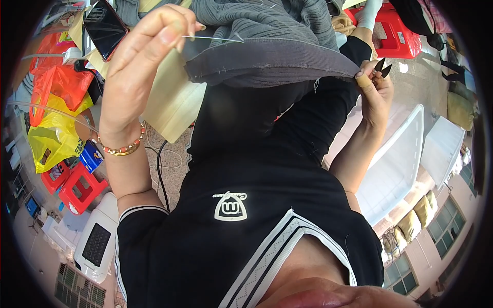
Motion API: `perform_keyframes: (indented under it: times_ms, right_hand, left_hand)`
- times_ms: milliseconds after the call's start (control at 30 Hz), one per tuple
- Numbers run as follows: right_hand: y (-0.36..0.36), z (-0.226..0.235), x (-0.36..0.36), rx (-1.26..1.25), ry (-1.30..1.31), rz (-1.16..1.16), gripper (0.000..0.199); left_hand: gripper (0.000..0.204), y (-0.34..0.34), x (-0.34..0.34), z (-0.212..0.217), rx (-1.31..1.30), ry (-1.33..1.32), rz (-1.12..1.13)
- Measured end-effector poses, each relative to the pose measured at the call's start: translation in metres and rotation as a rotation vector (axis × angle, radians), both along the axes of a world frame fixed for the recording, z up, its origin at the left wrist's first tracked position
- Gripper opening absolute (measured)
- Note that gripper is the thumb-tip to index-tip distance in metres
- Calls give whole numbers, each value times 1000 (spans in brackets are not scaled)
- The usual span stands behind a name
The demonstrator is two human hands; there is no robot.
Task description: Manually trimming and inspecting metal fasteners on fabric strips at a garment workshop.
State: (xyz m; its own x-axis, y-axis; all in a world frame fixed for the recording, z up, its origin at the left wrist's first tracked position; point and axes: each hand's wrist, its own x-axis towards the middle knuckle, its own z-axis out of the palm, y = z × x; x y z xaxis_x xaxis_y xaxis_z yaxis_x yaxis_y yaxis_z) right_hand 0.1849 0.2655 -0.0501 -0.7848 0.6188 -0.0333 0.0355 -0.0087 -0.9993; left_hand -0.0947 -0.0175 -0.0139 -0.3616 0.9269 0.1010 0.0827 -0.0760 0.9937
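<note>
A grey ribbed knit garment (272, 64) lies across my lap, its dark band stretched in a curve toward me. At the upper left, my left hand (146, 64) is closed in a pinch on a pale thread (215, 38). That thread runs taut from the fingers to the upper edge of the band. My right hand (377, 95) grips the band's right end between thumb and fingers. The same hand holds small thread snips (383, 68), whose dark pointed blades stick up past the fingers and stand apart. Short loose thread ends (316, 83) hang from the band's lower edge.
A phone (104, 30) lies on a pale board (174, 105) left of the garment. Red and yellow plastic bags (54, 136) and a red stool (82, 190) are further left. A red stool (400, 33) stands upper right, with a translucent white bin (393, 164) below it.
</note>
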Motion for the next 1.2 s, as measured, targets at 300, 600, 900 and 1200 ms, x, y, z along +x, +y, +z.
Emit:
perform_keyframes:
  times_ms: [300,600,900,1200]
  right_hand:
    - [4,-3,1,2,-18,2,15]
    - [29,-14,16,-59,104,-152,9]
    - [71,-11,43,41,166,-352,5]
    - [8,-12,-27,187,43,-139,16]
  left_hand:
    - [20,-16,-35,-39,177,-461,410]
    - [35,-11,6,-12,-251,-139,2]
    - [12,14,37,51,-143,-226,-45]
    - [14,23,42,32,-235,-268,200]
